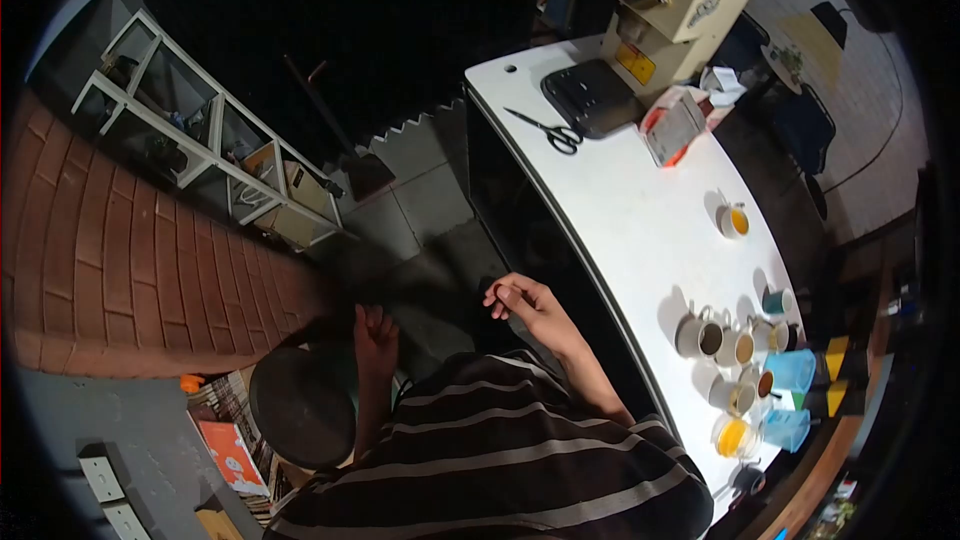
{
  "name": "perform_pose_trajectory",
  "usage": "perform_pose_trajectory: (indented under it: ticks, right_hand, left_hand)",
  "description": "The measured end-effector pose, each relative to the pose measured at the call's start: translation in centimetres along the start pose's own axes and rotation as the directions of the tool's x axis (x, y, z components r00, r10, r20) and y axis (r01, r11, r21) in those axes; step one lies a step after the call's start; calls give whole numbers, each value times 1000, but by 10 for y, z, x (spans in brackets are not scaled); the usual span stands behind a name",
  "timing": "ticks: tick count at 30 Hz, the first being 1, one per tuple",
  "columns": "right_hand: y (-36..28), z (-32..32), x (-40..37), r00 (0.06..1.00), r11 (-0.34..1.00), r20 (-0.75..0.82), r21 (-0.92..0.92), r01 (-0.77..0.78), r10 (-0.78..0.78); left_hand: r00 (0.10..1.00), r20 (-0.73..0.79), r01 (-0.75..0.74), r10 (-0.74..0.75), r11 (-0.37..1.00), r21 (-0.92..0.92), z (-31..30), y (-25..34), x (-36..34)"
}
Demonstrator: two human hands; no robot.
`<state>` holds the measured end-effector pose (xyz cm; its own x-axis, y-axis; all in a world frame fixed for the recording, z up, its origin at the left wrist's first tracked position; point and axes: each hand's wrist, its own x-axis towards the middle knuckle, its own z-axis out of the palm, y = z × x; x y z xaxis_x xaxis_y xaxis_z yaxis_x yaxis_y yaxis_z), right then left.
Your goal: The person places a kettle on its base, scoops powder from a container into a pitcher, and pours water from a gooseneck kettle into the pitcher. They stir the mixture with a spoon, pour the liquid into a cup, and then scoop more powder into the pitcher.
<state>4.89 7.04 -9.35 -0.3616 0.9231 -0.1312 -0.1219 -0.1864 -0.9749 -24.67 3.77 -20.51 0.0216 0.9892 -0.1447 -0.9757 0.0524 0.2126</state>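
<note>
My left hand (376, 338) hangs in shadow in front of my body, its fingers loosely bent and slightly apart, with nothing visible in it. To its right, my right hand (525, 306) hovers above the dark floor gap beside the white counter (610, 210). Its fingers are half curled, the thumb lies loosely over them, and I see nothing held. Neither hand touches the counter. A round dark stool seat (303, 407) is nearest to my left hand. Black-handled scissors (562, 139) lie on the counter's far part, away from both hands.
A cream machine (670, 15) stands at the counter's far end, by a black flat tray (592, 98) and a red-and-white box (674, 128). Several cups, including a white mug (692, 336), and a blue container (789, 372) fill the right side. A brick wall (150, 270) and white shelf (200, 147) stand left.
</note>
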Motion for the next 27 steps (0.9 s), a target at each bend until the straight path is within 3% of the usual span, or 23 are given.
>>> perform_pose_trajectory:
  ticks: [1,2,3,5,6,8,9,11,12,14,15,16,17,18,20,21,23,27]
  right_hand:
    - [-2,-7,17,1000,1000,10,-1,5,-5]
    - [-3,-13,34,1000,1000,15,13,8,-8]
    - [-7,-18,50,1000,999,15,31,12,-13]
    - [-20,-31,83,999,998,3,39,40,-41]
    - [-28,-39,98,998,998,-9,35,56,-55]
    - [-42,-56,129,998,998,-2,29,63,-63]
    - [-47,-64,145,998,998,13,19,66,-66]
    - [-50,-80,181,997,997,24,13,72,-73]
    - [-54,-84,197,999,999,29,-15,39,-39]
    - [-65,-88,225,999,999,34,-35,9,-8]
    - [-72,-88,238,1000,999,23,-34,0,1]
    - [-78,-88,252,999,1000,46,-22,20,-19]
    - [-83,-89,268,997,999,70,-11,43,-42]
    - [-83,-90,284,998,1000,55,-15,17,-17]
    - [-86,-89,318,999,1000,39,-13,20,-19]
    - [-86,-88,336,999,1000,30,-9,28,-28]
    - [-81,-88,373,999,999,0,19,36,-36]
    - [-68,-84,455,993,997,-120,66,28,-20]
  left_hand:
    - [994,-73,-61,85,955,291,-4,1,14]
    - [975,-122,-88,188,823,561,-9,5,27]
    - [974,-118,-94,194,818,568,-19,12,36]
    - [956,-153,-34,248,616,787,-33,32,61]
    - [959,-144,-37,243,612,790,-22,38,75]
    - [896,-327,107,301,568,816,5,49,93]
    - [896,-331,113,297,567,816,-1,54,109]
    - [910,-260,-24,322,668,744,-32,63,150]
    - [907,-273,-10,320,665,747,-56,63,172]
    - [875,-115,-132,471,460,878,-93,52,217]
    - [879,-123,-120,460,464,878,-56,42,236]
    - [921,-174,-179,349,774,608,-15,31,259]
    - [958,-174,-184,227,955,233,21,26,284]
    - [960,-175,-175,217,958,229,33,29,308]
    - [996,-82,-30,30,1000,9,45,40,353]
    - [996,-83,-14,16,1000,15,46,46,377]
    - [983,86,170,-161,978,-119,47,58,429]
    - [925,97,374,-366,924,-77,71,82,520]
